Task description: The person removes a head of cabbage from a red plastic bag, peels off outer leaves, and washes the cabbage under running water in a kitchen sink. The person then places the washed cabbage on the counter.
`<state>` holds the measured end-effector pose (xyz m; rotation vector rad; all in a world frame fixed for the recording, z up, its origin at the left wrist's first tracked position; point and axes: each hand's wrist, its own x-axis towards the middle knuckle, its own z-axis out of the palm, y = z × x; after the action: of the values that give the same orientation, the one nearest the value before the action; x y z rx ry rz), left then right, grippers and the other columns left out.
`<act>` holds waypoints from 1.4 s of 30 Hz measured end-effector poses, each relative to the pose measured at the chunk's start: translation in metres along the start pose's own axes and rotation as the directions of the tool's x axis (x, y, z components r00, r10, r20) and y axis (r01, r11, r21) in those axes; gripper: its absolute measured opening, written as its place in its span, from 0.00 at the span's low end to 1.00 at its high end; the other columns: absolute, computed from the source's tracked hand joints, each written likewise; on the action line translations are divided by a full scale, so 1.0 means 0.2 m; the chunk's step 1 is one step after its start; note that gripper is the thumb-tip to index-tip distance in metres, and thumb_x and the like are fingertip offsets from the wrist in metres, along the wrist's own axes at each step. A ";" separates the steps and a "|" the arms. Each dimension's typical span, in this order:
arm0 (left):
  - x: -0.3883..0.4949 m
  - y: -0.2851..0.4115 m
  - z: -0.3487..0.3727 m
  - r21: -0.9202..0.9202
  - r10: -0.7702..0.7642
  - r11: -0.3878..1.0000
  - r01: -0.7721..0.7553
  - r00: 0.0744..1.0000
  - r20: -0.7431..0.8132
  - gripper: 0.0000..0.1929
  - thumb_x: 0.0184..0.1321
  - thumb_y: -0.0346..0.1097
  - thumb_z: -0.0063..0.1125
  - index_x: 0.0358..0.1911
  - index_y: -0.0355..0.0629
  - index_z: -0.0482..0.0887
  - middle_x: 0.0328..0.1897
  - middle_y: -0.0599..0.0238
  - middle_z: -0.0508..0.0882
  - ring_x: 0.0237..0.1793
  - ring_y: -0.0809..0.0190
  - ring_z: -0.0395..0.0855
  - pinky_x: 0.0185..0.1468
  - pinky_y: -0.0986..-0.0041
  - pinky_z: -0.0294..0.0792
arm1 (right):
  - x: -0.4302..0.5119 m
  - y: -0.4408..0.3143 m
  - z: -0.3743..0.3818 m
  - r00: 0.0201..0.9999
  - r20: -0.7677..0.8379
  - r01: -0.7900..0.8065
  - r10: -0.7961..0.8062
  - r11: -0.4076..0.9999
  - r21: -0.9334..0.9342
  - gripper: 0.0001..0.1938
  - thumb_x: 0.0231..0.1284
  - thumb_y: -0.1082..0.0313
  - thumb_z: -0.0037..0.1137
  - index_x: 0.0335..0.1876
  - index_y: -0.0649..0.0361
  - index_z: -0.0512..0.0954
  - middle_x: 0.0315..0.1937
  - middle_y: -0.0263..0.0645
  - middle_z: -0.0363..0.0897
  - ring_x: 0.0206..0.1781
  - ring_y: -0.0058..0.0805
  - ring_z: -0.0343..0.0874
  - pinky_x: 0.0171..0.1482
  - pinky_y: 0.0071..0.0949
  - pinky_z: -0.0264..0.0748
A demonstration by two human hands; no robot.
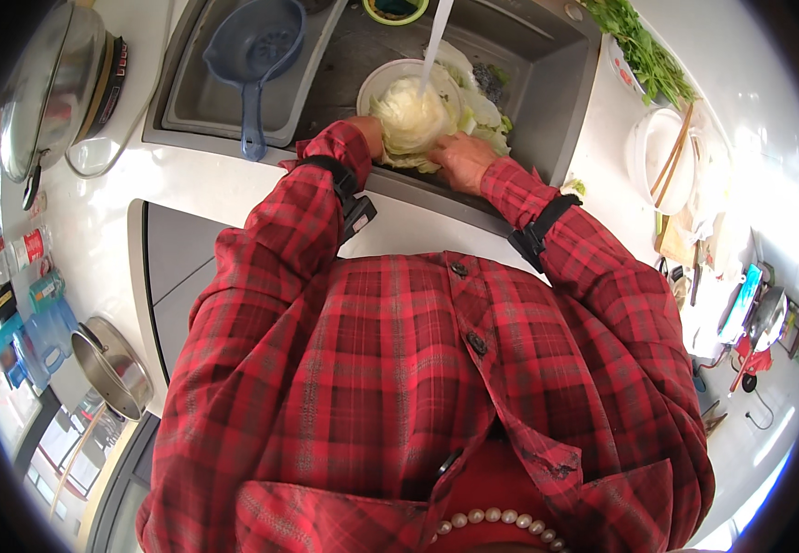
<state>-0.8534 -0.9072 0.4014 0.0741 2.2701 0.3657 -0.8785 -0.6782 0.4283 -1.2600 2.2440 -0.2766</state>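
Note:
A pale cabbage head (408,116) rests in a round light-coloured bowl (370,84) in the sink basin (544,90), under a stream of tap water (435,45). My left hand (368,135) holds the cabbage at its left side, its fingers mostly hidden. At the lower right, my right hand (467,162) grips the cabbage's edge with curled fingers, the tips partly hidden. Loose cabbage leaves (486,114) lie right of the bowl, beside a dark mesh-like clump (488,81) that I cannot identify.
A blue long-handled ladle (253,104) lies across the smaller left basin. Behind the bowl sits a green-rimmed container (396,19). Leafy greens (648,55), a white bowl with chopsticks (659,162) and a cutting board (676,238) stand right. Left are a lidded pan (47,90) and a steel pot (113,370).

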 end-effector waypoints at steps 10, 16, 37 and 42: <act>0.01 0.03 0.03 -0.282 -0.071 0.938 -0.203 0.682 -0.728 0.09 0.47 0.32 0.56 0.32 0.40 0.87 0.35 0.51 0.86 0.39 0.46 0.84 0.45 0.62 0.76 | 0.01 -0.05 0.02 0.981 0.191 0.068 -0.029 0.978 -0.198 0.12 0.45 0.70 0.53 0.37 0.57 0.83 0.41 0.43 0.78 0.54 0.43 0.74 0.60 0.48 0.66; -0.01 0.05 0.00 -0.434 -0.061 0.814 -0.387 0.685 -0.726 0.08 0.48 0.32 0.55 0.30 0.44 0.87 0.31 0.55 0.86 0.35 0.51 0.85 0.42 0.65 0.76 | 0.06 -0.05 -0.04 0.927 0.345 -0.118 0.146 0.988 -0.101 0.16 0.45 0.73 0.50 0.41 0.54 0.83 0.42 0.49 0.82 0.48 0.51 0.80 0.53 0.45 0.73; 0.01 0.02 -0.02 -0.429 -0.287 0.902 0.043 0.802 -0.523 0.22 0.46 0.44 0.68 0.36 0.28 0.83 0.37 0.42 0.85 0.40 0.47 0.86 0.47 0.62 0.77 | 0.22 0.12 -0.03 0.978 -0.110 -0.126 0.177 0.921 0.368 0.27 0.53 0.75 0.46 0.63 0.54 0.71 0.52 0.53 0.78 0.50 0.49 0.80 0.55 0.40 0.74; 0.11 -0.02 0.02 -0.538 -0.275 0.835 -0.114 0.760 -0.589 0.25 0.45 0.38 0.71 0.46 0.32 0.79 0.36 0.54 0.85 0.33 0.57 0.84 0.38 0.68 0.76 | 0.30 0.25 -0.05 0.814 0.112 -0.391 0.570 0.396 0.831 0.20 0.57 0.76 0.49 0.56 0.68 0.72 0.47 0.53 0.78 0.43 0.47 0.82 0.42 0.41 0.83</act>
<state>-0.8657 -0.9067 0.3812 -0.5409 2.7246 1.1340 -0.9446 -0.7026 0.3943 -0.0244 2.0430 -1.1171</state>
